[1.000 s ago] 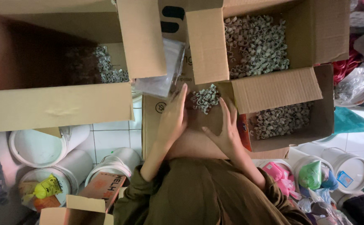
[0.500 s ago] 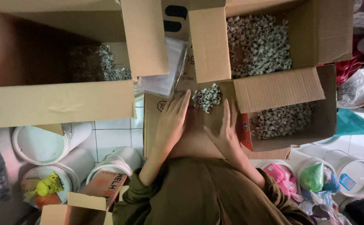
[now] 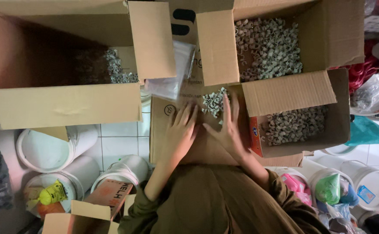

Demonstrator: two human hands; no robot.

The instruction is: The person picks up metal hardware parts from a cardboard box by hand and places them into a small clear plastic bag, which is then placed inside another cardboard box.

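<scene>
Both hands are laid flat on a sheet of cardboard [image 3: 185,147] at the centre of the frame, fingers spread and nothing gripped. The left hand [image 3: 181,132] is pressed palm down just left of the middle; the right hand [image 3: 227,128] is set beside it, its fingertips touching the lower edge of a small heap of pale rings [image 3: 213,102]. The heap is found on the cardboard just above the hands, with only a handful gathered there. A clear plastic bag [image 3: 172,71] is seen above and left of the heap.

Farther up, at the upper right, an open box [image 3: 345,30] is filled with a deep layer of the same rings, and a lower box [image 3: 341,125] at the right is partly filled too. At the upper left, a large box [image 3: 68,104] is seen with a smaller amount in its shadowed bottom. By this look, the bulk is judged unhandled, with only the small heap out on the cardboard.

White buckets [image 3: 46,151] are stacked at the lower left.
</scene>
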